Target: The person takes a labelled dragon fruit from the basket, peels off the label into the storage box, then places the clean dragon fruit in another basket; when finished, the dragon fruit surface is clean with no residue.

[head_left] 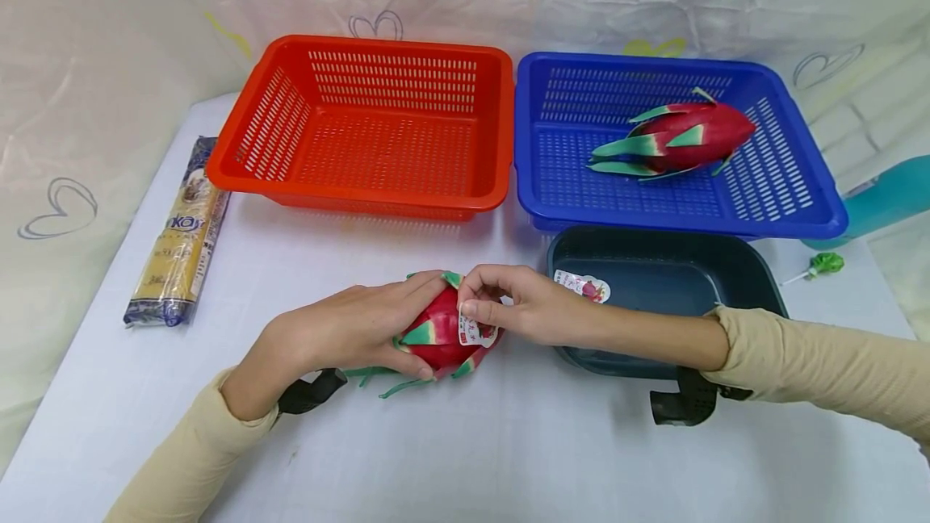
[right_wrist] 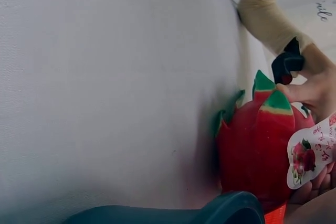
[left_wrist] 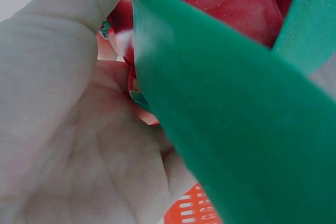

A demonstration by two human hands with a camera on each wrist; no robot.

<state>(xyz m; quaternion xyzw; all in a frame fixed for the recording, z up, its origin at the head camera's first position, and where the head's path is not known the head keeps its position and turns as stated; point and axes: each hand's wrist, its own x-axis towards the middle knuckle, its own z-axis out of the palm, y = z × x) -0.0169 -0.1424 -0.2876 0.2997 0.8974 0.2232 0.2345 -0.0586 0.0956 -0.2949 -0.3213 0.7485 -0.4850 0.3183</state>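
Observation:
A red dragon fruit (head_left: pixel 443 329) with green-tipped scales lies on the white table in front of the baskets. My left hand (head_left: pixel 349 325) grips it from the left, thumb on the near side and fingers over the far side. Between thumb and forefinger my right hand (head_left: pixel 534 305) pinches a white sticker (head_left: pixel 475 331) with a fruit picture, against the dragon fruit's right side. In the right wrist view the sticker (right_wrist: pixel 310 156) lies over the red skin; how much of it adheres cannot be told. Green scales (left_wrist: pixel 220 93) fill much of the left wrist view.
Behind stand a red basket (head_left: pixel 400 204) and a blue basket (head_left: pixel 676 220) holding another dragon fruit (head_left: pixel 697 135). A dark bin (head_left: pixel 654 253) with a second sticker (head_left: pixel 581 286) is under my right forearm. Noodle packet (head_left: pixel 178 244) left; green lollipop (head_left: pixel 826 263) and teal object (head_left: pixel 890 196) right.

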